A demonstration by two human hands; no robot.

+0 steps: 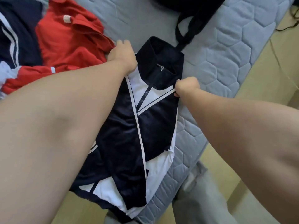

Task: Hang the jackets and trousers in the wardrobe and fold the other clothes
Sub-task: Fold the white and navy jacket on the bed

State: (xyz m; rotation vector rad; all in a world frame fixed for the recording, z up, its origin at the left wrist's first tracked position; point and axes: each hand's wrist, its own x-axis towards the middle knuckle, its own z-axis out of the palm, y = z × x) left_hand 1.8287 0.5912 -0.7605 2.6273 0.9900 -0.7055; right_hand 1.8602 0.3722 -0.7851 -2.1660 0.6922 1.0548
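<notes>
navy and white zip jacket [132, 126] lay front-up on the quilted grey mattress [226, 70], sleeves folded across its chest, collar pointing away from me, hem hanging past the mattress edge. my left hand [122, 57] gripped the shoulder beside the collar, fingers curled down. my right hand [187, 87] pinched the opposite shoulder edge in a tight fist. a crumpled red shirt [69, 41] lay just beside my left hand, another navy striped garment [17, 34] beyond it. a black strap [189, 29] lay past the collar.
</notes>
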